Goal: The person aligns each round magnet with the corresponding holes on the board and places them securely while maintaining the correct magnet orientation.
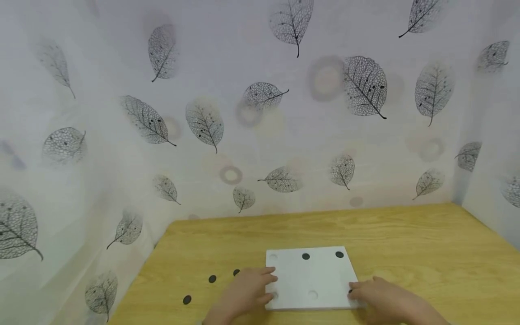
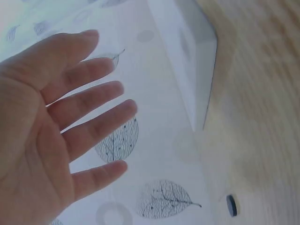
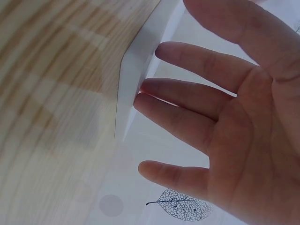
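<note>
A white rectangular board (image 1: pixel 302 277) with shallow round recesses lies on the table. Black discs fill its top middle recess (image 1: pixel 306 256) and top right recess (image 1: pixel 339 254); another dark disc at the lower right is mostly hidden by fingers. Bare recesses show at the top left (image 1: pixel 273 257) and bottom middle (image 1: pixel 312 294), plus one at the lower left beside my fingertips. My left hand (image 1: pixel 248 289) reaches over the board's left edge, fingers spread, holding nothing. At the right edge is my right hand (image 1: pixel 378 295); in the right wrist view its extended fingertips (image 3: pixel 147 86) meet the board's edge.
On the wooden table (image 1: pixel 406 243), left of the board, lie several loose black discs: a near one (image 1: pixel 187 299), a middle one (image 1: pixel 212 279) and one (image 1: pixel 237 272) partly behind my left hand. A leaf-printed curtain (image 1: pixel 300 135) encloses the table's back and sides.
</note>
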### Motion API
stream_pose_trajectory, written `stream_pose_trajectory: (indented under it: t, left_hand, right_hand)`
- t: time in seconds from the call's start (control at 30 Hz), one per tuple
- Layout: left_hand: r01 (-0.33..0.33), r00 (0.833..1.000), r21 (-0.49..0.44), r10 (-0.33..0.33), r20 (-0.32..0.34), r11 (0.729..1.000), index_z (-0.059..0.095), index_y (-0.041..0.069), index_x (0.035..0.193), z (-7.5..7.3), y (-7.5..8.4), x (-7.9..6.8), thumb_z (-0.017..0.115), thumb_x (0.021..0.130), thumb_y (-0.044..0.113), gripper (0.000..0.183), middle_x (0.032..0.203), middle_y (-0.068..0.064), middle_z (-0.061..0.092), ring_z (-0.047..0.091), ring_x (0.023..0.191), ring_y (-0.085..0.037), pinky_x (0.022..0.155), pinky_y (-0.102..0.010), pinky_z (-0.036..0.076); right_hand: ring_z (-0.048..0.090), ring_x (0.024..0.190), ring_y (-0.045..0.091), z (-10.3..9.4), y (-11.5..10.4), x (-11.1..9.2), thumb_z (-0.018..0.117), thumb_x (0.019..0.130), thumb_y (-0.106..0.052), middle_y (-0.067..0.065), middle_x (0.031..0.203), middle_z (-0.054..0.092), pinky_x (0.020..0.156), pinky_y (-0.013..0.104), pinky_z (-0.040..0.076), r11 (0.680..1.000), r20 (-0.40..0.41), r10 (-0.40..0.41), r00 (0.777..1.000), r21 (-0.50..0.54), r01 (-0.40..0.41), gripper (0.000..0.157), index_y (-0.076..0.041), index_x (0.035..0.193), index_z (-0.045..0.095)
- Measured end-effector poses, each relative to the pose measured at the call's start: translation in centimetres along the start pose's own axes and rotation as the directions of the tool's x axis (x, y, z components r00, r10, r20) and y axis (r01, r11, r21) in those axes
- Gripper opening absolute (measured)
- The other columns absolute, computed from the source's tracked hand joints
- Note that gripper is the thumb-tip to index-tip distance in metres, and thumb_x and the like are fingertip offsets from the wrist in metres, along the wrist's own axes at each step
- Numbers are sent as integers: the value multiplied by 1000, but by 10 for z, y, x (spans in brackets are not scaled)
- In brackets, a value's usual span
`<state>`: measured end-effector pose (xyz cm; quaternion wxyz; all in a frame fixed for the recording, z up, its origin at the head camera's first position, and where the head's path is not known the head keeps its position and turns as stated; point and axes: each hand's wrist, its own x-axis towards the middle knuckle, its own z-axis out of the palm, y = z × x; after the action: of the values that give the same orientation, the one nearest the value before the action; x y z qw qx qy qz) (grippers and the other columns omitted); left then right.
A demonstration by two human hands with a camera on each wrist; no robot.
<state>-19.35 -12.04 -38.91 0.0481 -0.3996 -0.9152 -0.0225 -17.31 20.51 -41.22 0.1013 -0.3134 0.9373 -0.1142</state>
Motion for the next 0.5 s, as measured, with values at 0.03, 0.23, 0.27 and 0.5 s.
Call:
stream_pose_trajectory:
  t: [0.03, 0.23, 0.27, 0.5]
  left_hand:
    - [6, 1000, -2, -6, -27, 1000, 65, 12, 103, -1, -2, -1, 63, 80, 29, 28, 114, -2, 58, 55, 100, -12, 81, -25, 44]
    - [45, 988, -14, -46, -145, 999, 64, 9, 100, -1, -17, -9, 65, 78, 26, 28, 112, -6, 58, 56, 98, -18, 80, -33, 45]
    - [53, 986, -9, -54, -155, 999, 64, 9, 100, -1, -19, -10, 66, 78, 26, 28, 112, -6, 58, 57, 97, -19, 80, -34, 45]
    - [100, 980, 74, -86, -178, 992, 64, 9, 98, -1, -36, -15, 67, 76, 30, 30, 107, -5, 60, 57, 94, -20, 76, -37, 46]
  right_hand:
    - [55, 99, 21, 0, 0, 0, 72, 66, -21, 5, 108, 60, 84, 55, 34, 1000, -2, -6, 1000, -1, 6, 34, -15, 98, 64]
    - [57, 95, 21, -1, -1, 0, 73, 59, -15, 11, 106, 60, 78, 57, 36, 997, -40, -66, 997, -51, 64, 36, -13, 94, 63]
    - [57, 95, 22, -1, -1, 0, 73, 59, -14, 11, 107, 60, 78, 58, 36, 997, -36, -62, 997, -45, 61, 36, -13, 93, 63]
    - [57, 95, 25, -4, -4, -1, 72, 59, -12, 13, 107, 60, 79, 59, 35, 998, -37, -58, 998, -31, 57, 35, -12, 92, 63]
